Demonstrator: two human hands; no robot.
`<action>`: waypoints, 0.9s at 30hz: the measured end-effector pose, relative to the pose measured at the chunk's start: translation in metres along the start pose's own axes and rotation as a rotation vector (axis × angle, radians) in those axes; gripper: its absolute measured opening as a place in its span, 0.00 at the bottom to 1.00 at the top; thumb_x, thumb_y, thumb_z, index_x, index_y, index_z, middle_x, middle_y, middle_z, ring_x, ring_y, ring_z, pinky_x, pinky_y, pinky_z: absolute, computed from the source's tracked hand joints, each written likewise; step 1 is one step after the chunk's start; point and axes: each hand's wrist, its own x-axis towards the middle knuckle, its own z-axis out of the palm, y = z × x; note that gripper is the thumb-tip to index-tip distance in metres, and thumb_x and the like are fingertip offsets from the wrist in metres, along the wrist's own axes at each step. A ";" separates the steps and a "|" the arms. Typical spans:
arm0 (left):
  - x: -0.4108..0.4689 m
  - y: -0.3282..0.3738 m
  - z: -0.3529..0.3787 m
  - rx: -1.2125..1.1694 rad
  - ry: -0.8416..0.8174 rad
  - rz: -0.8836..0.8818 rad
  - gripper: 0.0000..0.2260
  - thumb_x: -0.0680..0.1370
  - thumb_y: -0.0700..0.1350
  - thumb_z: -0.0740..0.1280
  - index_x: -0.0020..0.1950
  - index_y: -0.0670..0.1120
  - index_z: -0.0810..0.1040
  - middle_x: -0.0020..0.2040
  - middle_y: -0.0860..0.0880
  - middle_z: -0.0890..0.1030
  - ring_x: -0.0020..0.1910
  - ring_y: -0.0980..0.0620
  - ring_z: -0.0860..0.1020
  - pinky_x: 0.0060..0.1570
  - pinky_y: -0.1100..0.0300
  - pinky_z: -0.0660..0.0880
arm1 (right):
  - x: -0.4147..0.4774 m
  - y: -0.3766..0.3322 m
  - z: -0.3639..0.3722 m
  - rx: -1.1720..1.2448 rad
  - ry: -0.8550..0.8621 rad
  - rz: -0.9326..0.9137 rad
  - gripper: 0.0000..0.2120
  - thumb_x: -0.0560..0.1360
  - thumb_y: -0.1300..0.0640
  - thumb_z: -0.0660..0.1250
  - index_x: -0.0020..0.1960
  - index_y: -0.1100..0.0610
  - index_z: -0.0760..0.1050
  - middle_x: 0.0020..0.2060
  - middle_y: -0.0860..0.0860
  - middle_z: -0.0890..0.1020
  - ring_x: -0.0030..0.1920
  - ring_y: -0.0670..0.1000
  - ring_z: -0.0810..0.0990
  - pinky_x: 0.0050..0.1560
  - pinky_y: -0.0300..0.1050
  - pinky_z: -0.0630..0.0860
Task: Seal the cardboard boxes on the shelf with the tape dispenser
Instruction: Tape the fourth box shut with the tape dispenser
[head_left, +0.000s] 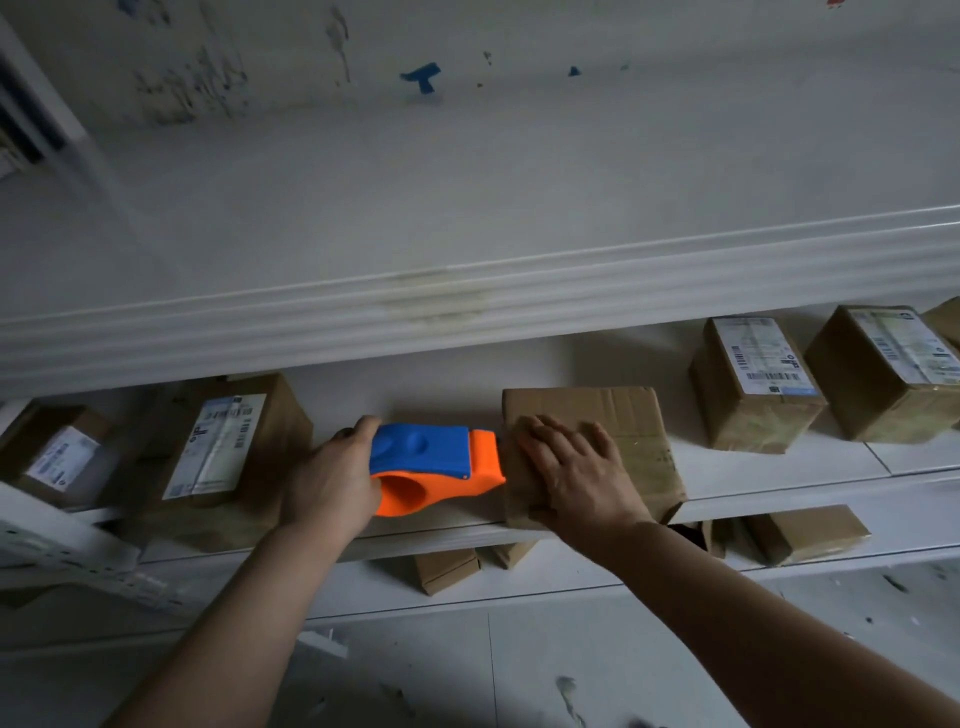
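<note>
**Dispenser at left side of plain box, middle shelf**

- Lower shelf, nearest: small brown boxes (447, 569) just under the front edge of the middle shelf (441, 535); another box (805, 532) lies further right.
- Left hand (332, 478): fingers wrapped round the rear of the tape dispenser (436, 467), gripping it. Blue top, orange body. It sits near the shelf's front edge, orange nose against the left side of the plain box (623, 415).
- Right hand (576, 473): lies flat on top of the plain box, fingers straight and spread, holding nothing.
- Same shelf, left end: two labelled boxes (228, 452), blurred.
- Right end, toward the back: two more labelled boxes (753, 384), side by side.
- Above: upper shelf edge (467, 306), stained at the middle.
- Behind: white wall (519, 130) with blue marks.
</note>
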 end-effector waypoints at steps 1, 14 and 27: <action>-0.001 -0.001 -0.001 -0.004 -0.001 0.012 0.23 0.74 0.38 0.63 0.66 0.53 0.64 0.57 0.48 0.78 0.52 0.43 0.79 0.37 0.57 0.72 | 0.003 -0.001 -0.002 -0.015 0.006 0.023 0.46 0.62 0.40 0.75 0.74 0.54 0.63 0.72 0.52 0.69 0.72 0.55 0.67 0.68 0.61 0.62; -0.024 0.029 -0.045 -0.367 0.149 0.177 0.26 0.73 0.39 0.68 0.70 0.52 0.67 0.61 0.49 0.78 0.57 0.46 0.78 0.45 0.61 0.72 | -0.032 0.010 -0.025 0.805 0.451 0.053 0.38 0.74 0.38 0.64 0.77 0.49 0.52 0.74 0.43 0.58 0.73 0.48 0.62 0.70 0.51 0.66; -0.039 0.073 -0.063 -0.255 0.188 0.323 0.30 0.70 0.44 0.71 0.70 0.54 0.65 0.63 0.52 0.77 0.59 0.48 0.77 0.53 0.55 0.74 | -0.060 0.036 -0.058 0.584 0.148 0.218 0.53 0.64 0.45 0.78 0.75 0.39 0.44 0.77 0.47 0.45 0.69 0.53 0.69 0.61 0.46 0.74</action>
